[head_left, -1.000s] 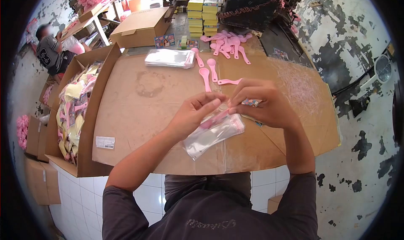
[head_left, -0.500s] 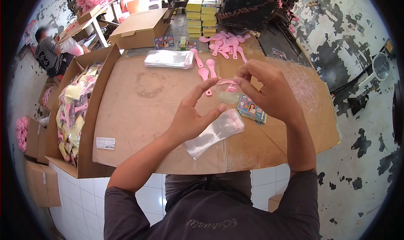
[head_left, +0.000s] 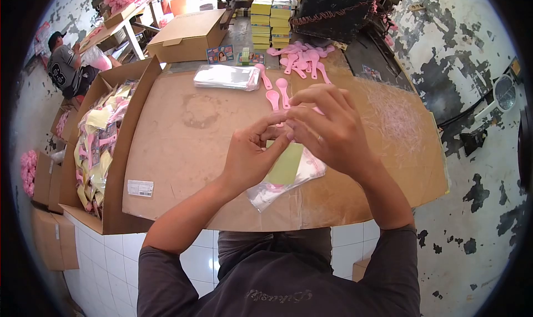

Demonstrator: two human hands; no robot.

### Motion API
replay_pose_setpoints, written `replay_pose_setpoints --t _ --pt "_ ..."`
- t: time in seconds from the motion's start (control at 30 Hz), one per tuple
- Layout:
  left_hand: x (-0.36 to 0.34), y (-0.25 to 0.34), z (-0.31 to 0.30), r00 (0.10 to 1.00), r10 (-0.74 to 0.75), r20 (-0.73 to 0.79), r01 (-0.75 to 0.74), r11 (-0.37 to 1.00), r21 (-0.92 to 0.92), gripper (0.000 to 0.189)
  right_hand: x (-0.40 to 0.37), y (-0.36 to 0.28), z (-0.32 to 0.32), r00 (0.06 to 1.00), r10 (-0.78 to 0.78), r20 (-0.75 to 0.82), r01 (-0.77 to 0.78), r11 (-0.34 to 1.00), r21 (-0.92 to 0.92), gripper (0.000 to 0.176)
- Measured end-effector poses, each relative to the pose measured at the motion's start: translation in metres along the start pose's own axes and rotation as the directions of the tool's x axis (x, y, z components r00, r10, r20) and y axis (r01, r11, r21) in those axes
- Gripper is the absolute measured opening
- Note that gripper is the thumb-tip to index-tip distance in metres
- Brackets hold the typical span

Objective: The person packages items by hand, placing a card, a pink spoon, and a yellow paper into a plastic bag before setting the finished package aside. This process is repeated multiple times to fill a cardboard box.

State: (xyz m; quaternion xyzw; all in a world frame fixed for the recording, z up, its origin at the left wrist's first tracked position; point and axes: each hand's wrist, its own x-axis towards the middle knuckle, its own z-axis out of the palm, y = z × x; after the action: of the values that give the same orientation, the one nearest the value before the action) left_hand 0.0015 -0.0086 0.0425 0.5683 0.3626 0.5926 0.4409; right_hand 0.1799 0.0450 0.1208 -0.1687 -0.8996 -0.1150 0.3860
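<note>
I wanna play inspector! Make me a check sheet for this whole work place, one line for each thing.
Surface: brown cardboard, with a darker stain.
Job's things: yellow-green card over clear bags; pink spoons heaped behind, a few apart.
Clutter: pale scratches or strands, can't tell which, at the right.
Hands: left hand and right hand close together at the card's top; grip unclear.
Cables: dark cable beyond the right edge.
Surroundings: open box of packets at the left; peeling wall; another person far left.
</note>
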Motion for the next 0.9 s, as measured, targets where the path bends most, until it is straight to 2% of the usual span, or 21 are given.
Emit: replay_pose_setpoints --t 0.13,0.23,0.33,0.43,0.47,0.5,0.53,0.57,0.6,0.67,0.7,0.77,0.83,0.9 --pt "-0.003 0.0 -0.002 1.0 0.027 -0.004 -0.024 0.945 0.325 0.039 0.0 -0.007 0.009 0.995 -0.077 0.07 0.088 0.982 -0.168 0.016" --pt "-0.003 0.0 -0.003 0.988 0.149 0.041 -0.149 0.852 0.502 0.042 -0.004 -0.003 0.019 0.982 -0.135 0.133 0.168 0.946 -0.278 0.016" --pt "-0.004 -0.016 -0.001 0.972 0.225 0.064 -0.221 0.792 0.57 0.041 -0.002 0.003 0.022 0.984 -0.051 0.17 0.099 0.954 -0.284 0.019" --pt "-0.002 -0.009 -0.003 0.981 0.152 0.123 -0.192 0.875 0.445 0.041 -0.002 0.024 0.009 0.994 0.103 -0.029 -0.106 0.977 -0.187 0.017" --pt "-0.001 -0.007 -0.003 0.991 0.081 0.107 -0.118 0.91 0.398 0.039 -0.003 0.034 -0.003 0.985 0.173 -0.021 -0.174 0.974 -0.146 0.011" --pt "-0.001 -0.004 -0.003 0.996 0.009 0.093 -0.041 0.937 0.346 0.038 -0.01 0.04 -0.016 0.914 0.381 0.137 -0.398 0.908 0.132 0.008" --pt "-0.001 -0.003 -0.003 0.994 -0.065 0.085 0.037 0.956 0.292 0.036 -0.019 0.049 -0.03 0.789 0.51 0.342 -0.61 0.711 0.35 0.008" --pt "-0.001 -0.002 -0.002 0.995 -0.071 0.065 0.056 0.976 0.21 0.035 -0.033 0.064 -0.047 0.706 0.499 0.502 -0.708 0.485 0.514 0.01" --pt "0.0 -0.001 -0.002 0.996 -0.079 0.049 0.072 0.989 0.128 0.035 -0.05 0.083 -0.066 0.626 0.436 0.646 -0.769 0.21 0.604 0.013" --pt "0.003 0.001 -0.001 0.996 -0.089 0.028 0.088 0.996 0.031 0.034 -0.092 0.142 -0.093 0.707 0.315 0.633 -0.651 -0.061 0.757 0.011" --pt "0.004 0.002 -0.002 0.996 -0.093 0.019 0.092 0.996 0.018 0.034 -0.112 0.163 -0.1 0.629 0.495 0.6 -0.726 0.097 0.681 0.013" --pt "0.004 0.001 -0.002 0.996 -0.084 -0.002 0.084 0.996 -0.008 0.033 -0.143 0.192 -0.102 0.486 0.782 0.39 -0.853 0.327 0.407 0.021" --pt "0.005 0.001 -0.001 0.998 -0.056 -0.027 0.055 0.998 -0.029 0.032 -0.16 0.195 -0.097 0.581 0.793 0.184 -0.809 0.588 0.019 0.026" --pt "0.008 0.002 -0.003 0.991 -0.131 -0.035 0.129 0.99 -0.05 0.029 -0.182 0.189 -0.094 0.704 0.71 0.02 -0.642 0.648 -0.411 0.032"
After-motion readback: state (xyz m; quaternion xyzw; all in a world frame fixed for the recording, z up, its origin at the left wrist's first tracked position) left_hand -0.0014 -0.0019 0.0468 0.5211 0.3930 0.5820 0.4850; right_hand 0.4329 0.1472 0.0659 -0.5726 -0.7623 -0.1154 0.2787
